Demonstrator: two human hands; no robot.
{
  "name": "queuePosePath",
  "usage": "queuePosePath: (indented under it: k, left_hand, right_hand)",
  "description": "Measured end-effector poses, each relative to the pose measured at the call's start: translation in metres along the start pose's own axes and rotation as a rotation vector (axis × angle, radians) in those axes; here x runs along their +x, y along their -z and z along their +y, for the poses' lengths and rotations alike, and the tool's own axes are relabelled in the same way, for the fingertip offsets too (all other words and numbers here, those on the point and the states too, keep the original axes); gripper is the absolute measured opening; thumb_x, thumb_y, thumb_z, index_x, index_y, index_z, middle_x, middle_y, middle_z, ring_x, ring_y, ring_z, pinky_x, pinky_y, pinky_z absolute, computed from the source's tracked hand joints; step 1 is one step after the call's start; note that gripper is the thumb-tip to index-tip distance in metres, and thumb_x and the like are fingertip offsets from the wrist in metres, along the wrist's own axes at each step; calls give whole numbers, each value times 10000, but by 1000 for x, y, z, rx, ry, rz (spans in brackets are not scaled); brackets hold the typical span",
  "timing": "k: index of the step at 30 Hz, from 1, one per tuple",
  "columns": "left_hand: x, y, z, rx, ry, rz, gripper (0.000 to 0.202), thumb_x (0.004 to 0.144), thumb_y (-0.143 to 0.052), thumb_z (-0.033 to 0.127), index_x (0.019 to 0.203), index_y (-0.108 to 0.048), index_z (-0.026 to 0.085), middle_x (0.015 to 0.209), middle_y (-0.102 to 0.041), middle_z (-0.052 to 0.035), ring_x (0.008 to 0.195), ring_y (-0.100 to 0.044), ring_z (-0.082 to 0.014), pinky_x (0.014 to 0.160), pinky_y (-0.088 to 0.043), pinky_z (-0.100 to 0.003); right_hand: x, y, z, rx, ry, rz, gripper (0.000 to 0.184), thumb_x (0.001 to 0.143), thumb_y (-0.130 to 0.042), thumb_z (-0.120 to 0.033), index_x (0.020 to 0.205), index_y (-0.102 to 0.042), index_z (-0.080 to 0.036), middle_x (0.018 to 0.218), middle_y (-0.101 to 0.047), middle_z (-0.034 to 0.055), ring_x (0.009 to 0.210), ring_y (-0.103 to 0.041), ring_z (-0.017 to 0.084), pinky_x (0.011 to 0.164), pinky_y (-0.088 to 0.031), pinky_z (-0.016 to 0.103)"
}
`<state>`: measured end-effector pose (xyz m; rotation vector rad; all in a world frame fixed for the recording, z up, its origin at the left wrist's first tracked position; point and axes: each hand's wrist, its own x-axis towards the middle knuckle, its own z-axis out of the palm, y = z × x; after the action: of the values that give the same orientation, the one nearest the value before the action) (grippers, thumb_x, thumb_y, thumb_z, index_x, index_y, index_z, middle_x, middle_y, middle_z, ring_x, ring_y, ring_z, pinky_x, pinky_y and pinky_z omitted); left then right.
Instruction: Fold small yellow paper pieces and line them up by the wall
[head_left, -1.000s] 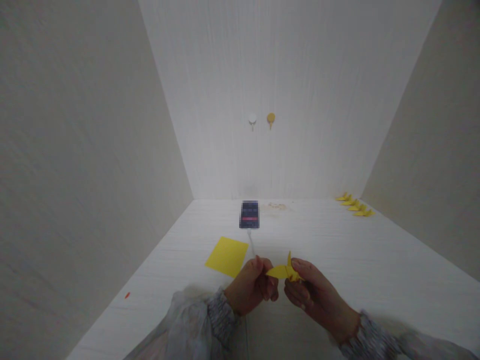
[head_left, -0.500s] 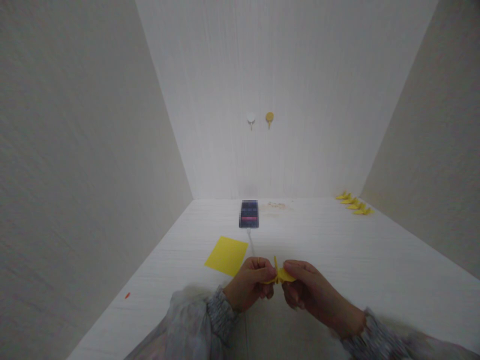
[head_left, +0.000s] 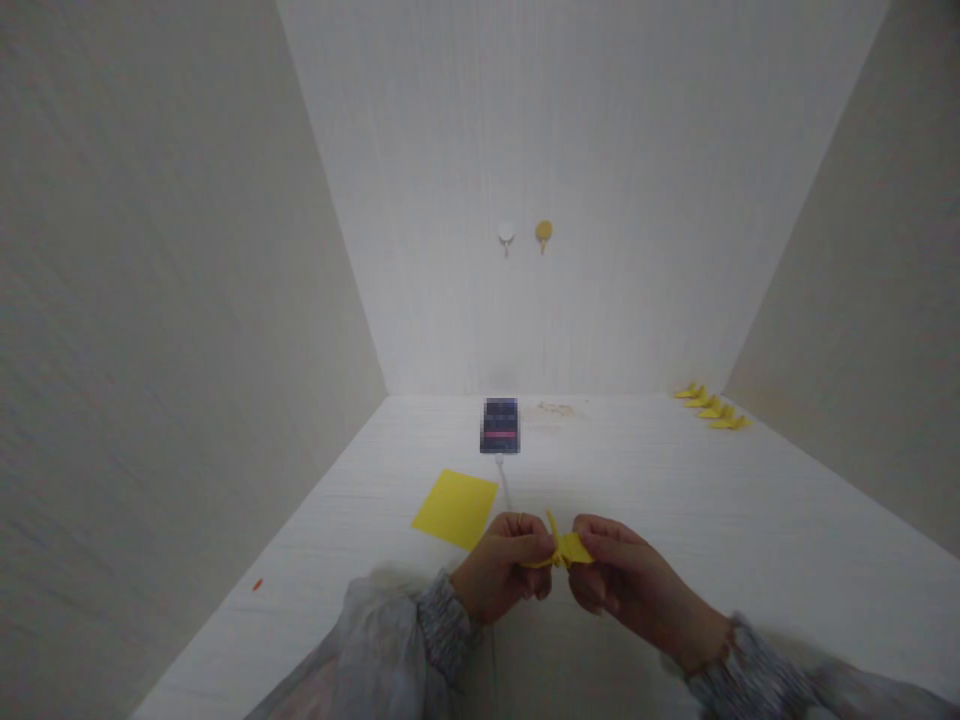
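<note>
the folded yellow paper (head_left: 574,547) had turned since a second earlier. fingers of the left hand (head_left: 504,562) and right hand (head_left: 628,568) pinched its opposite sides, apparently to steady it between them, right of the yellow sheet (head_left: 455,506).

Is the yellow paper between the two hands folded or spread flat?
Folded: this paper has narrow, pointed parts, one sticking up, unlike the flat sheet nearby.
</note>
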<state>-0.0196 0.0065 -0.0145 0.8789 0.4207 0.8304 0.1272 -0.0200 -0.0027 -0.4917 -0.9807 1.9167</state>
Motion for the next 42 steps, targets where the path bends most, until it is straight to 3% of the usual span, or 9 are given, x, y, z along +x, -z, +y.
queuePosePath:
  k: [6,12,19,26,33,38,42]
  left_hand:
    - [0,-1,-1,-41,-17,-26,242,601,-639,249,510,-463,110,306,-439,33,257,-374,-52,309,-308,-169]
    - [1,4,-3,-82,-40,-17,248,603,-640,252,512,-455,114,312,-434,34,258,-371,-50,318,-318,-173]
    - [2,5,-2,-67,-41,10,242,600,-645,242,520,-457,111,331,-433,39,279,-388,-50,348,-329,-179]
    - [2,7,-4,-74,-68,6,258,606,-641,277,531,-452,118,329,-418,44,275,-361,-48,333,-283,-179]
    - [1,7,-3,-82,-68,10,264,618,-638,280,527,-448,121,329,-425,42,274,-351,-43,341,-277,-179]
    - [2,9,-4,-69,-71,11,260,626,-631,288,535,-453,122,332,-431,37,285,-365,-48,354,-280,-185]
    - [2,10,-5,-86,-111,18,247,624,-628,268,529,-450,126,330,-407,48,288,-344,-41,355,-269,-185]
  right_hand:
    - [1,0,7,89,17,-85,217,742,-552,-309,620,-449,-163,420,-476,-44,346,-381,57,397,-290,193]
    - [1,1,1,-5,-6,3,322,805,-454,-327,532,-447,-157,336,-371,-62,291,-288,43,344,-239,190]
    - [5,7,4,12,40,-60,300,746,-541,-373,557,-438,-164,318,-295,-98,290,-220,29,325,-187,170]
    - [5,13,3,-3,50,12,324,806,-454,-348,543,-438,-160,332,-374,-69,288,-249,36,340,-215,187]
    - [5,17,0,17,75,-22,182,764,-544,-270,639,-500,-145,420,-450,-52,340,-276,27,392,-232,182]
    - [4,15,3,23,82,-4,187,758,-548,-281,634,-510,-147,413,-452,-50,336,-297,31,400,-245,190]
    - [4,19,-1,-40,88,78,278,814,-449,-326,613,-514,-145,397,-463,-33,321,-355,55,382,-253,207]
